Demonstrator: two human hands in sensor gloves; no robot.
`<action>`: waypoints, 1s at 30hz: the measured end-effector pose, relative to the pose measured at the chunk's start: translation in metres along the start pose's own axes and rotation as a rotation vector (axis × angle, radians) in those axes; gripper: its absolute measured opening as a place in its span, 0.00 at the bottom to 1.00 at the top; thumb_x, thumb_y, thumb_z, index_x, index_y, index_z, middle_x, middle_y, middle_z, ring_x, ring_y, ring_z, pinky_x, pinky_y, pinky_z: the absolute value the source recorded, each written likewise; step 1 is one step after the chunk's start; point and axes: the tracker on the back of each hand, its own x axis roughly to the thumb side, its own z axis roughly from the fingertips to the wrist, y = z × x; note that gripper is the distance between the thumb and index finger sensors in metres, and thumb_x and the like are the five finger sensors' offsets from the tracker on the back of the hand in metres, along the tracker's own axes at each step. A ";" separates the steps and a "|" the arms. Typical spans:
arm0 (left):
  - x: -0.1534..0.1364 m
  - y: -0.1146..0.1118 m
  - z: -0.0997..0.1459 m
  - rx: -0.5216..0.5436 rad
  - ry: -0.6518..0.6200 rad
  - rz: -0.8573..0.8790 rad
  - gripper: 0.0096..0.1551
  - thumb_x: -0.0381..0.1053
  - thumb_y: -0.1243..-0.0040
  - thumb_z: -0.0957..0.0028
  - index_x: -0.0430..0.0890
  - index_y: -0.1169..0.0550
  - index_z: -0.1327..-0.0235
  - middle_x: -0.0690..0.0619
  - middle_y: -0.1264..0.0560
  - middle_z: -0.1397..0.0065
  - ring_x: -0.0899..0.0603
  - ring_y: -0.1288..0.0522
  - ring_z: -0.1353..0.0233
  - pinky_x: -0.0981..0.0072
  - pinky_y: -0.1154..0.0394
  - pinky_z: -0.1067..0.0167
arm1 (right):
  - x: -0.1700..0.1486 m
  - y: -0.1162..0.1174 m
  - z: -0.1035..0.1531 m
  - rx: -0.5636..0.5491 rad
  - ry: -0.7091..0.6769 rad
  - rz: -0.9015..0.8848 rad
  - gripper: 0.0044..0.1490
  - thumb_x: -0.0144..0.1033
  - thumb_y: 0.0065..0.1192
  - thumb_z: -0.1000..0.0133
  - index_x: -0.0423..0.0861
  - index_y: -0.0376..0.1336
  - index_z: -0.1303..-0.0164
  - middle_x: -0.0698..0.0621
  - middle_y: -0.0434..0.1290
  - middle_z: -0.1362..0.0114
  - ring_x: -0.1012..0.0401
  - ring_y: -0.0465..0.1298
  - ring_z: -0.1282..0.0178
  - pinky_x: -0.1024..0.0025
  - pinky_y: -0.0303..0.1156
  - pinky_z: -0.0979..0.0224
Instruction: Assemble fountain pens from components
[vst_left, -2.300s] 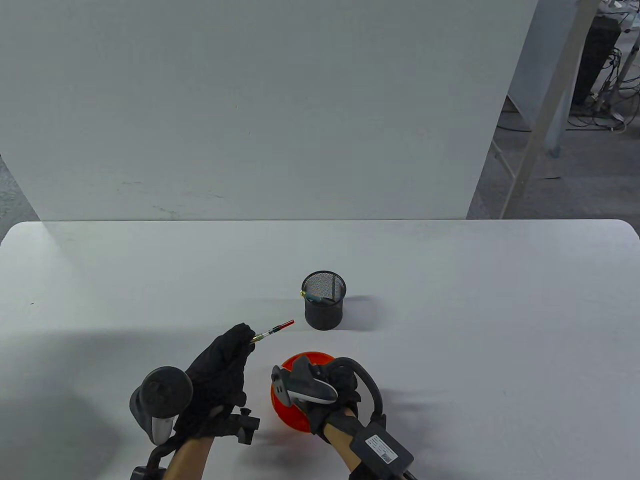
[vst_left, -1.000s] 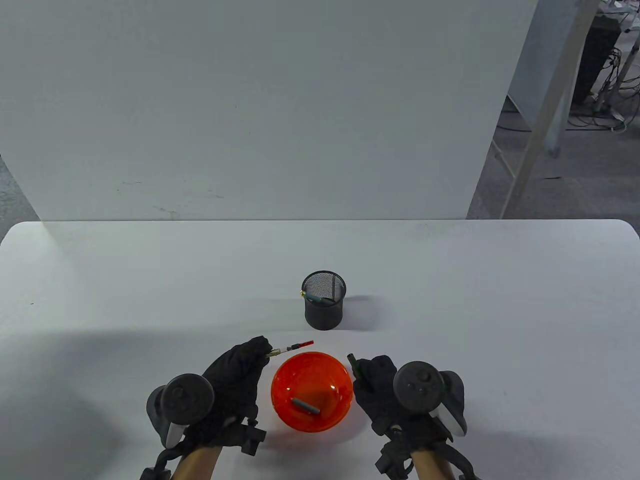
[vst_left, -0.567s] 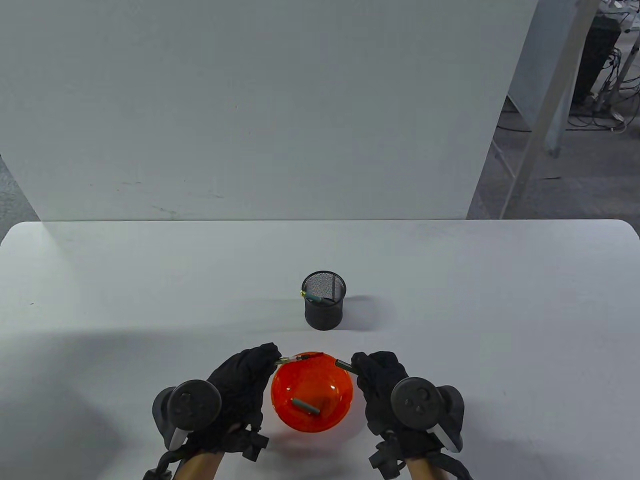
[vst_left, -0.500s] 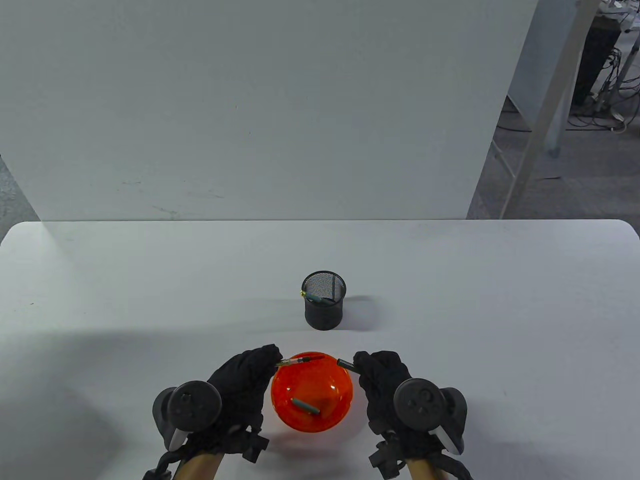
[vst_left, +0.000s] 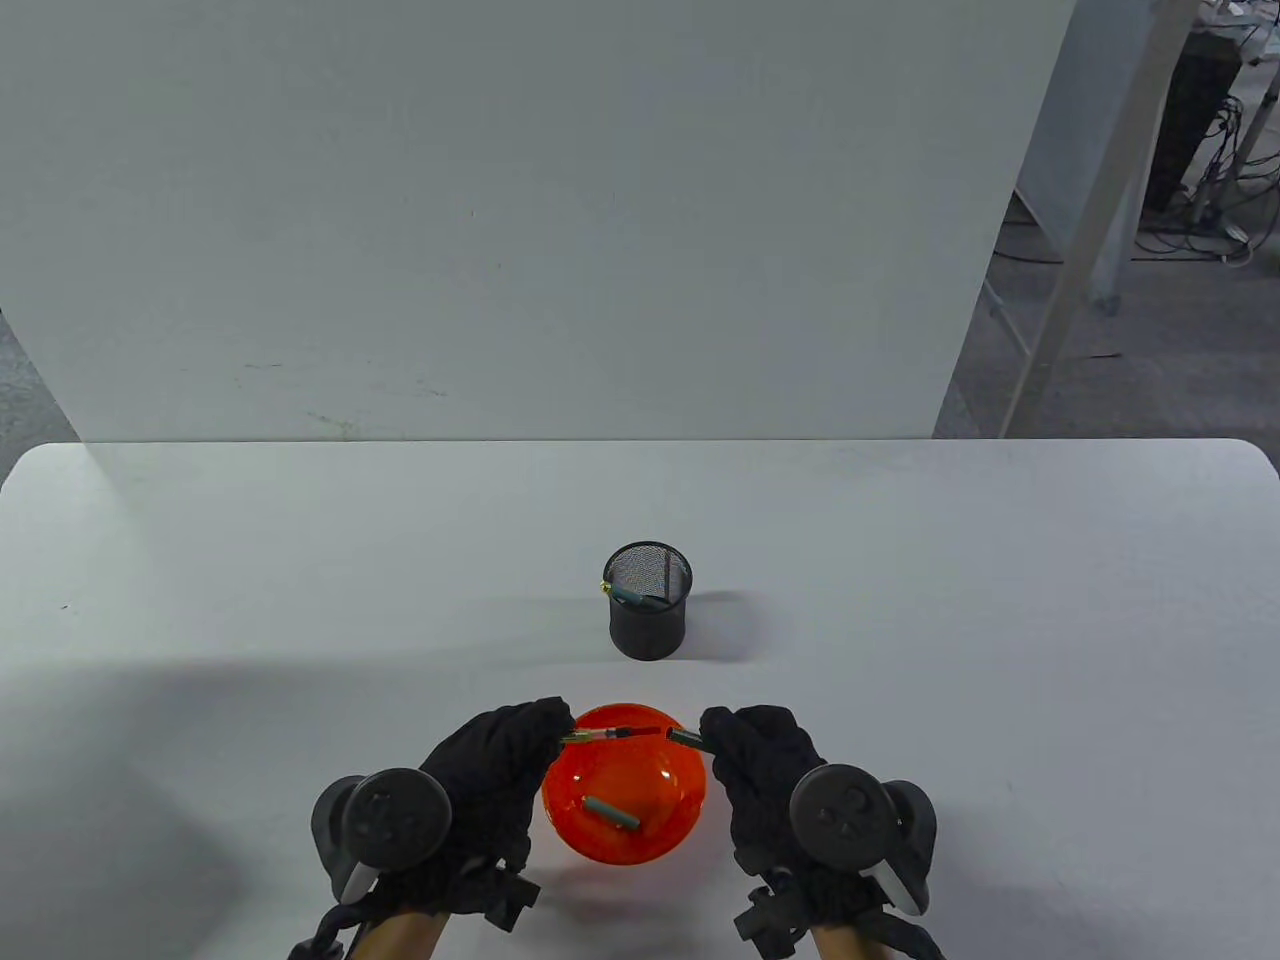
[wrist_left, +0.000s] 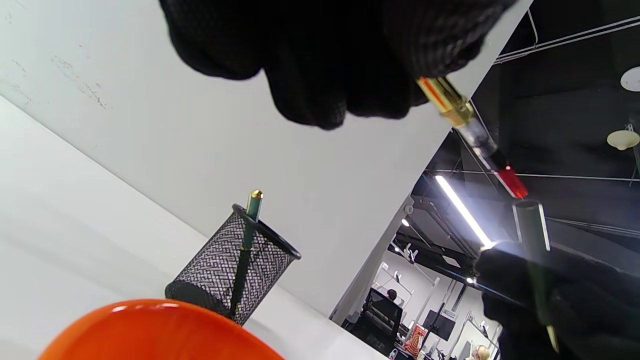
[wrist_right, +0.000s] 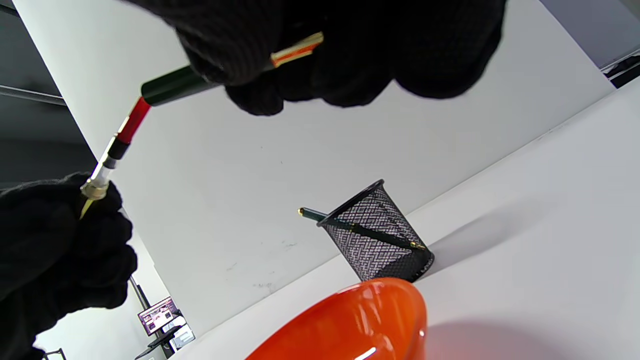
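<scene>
My left hand (vst_left: 500, 760) pinches a nib section with a clear, red-tipped ink converter (vst_left: 605, 735) over the orange bowl (vst_left: 625, 840). My right hand (vst_left: 755, 765) grips a dark green pen barrel (vst_left: 685, 738), its open end facing left. The converter's red tip (wrist_right: 132, 120) sits at the barrel's mouth (wrist_right: 150, 91); in the left wrist view the tip (wrist_left: 512, 182) is just at the barrel (wrist_left: 530, 227). A grey-green pen part (vst_left: 612, 812) lies in the bowl.
A black mesh pen cup (vst_left: 648, 600) stands behind the bowl with a finished green pen (vst_left: 628, 594) leaning in it. A white wall panel (vst_left: 500, 220) rises behind the white table (vst_left: 200, 560).
My right hand left the bowl holding the barrel, swung right, then turned it towards the left. Both hands came together over the bowl until converter tip and barrel mouth met.
</scene>
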 end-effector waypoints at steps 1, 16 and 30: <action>0.000 0.000 0.000 -0.004 0.000 0.000 0.23 0.54 0.44 0.44 0.56 0.24 0.35 0.55 0.19 0.37 0.47 0.18 0.39 0.47 0.24 0.37 | 0.000 0.000 0.000 0.004 0.000 -0.002 0.29 0.38 0.52 0.42 0.53 0.66 0.30 0.46 0.64 0.27 0.50 0.72 0.38 0.52 0.73 0.35; 0.010 -0.008 0.001 -0.058 -0.084 -0.145 0.23 0.53 0.43 0.44 0.55 0.23 0.36 0.54 0.19 0.38 0.46 0.18 0.40 0.47 0.24 0.37 | 0.024 0.018 0.004 -0.013 -0.146 0.368 0.28 0.38 0.51 0.41 0.52 0.65 0.29 0.46 0.64 0.25 0.49 0.70 0.36 0.51 0.72 0.34; 0.006 -0.021 -0.002 -0.189 -0.041 -0.097 0.23 0.54 0.42 0.45 0.55 0.22 0.36 0.53 0.17 0.40 0.46 0.17 0.42 0.47 0.23 0.39 | 0.030 0.028 0.007 0.000 -0.209 0.345 0.29 0.38 0.54 0.41 0.51 0.65 0.28 0.46 0.67 0.27 0.51 0.71 0.37 0.49 0.72 0.33</action>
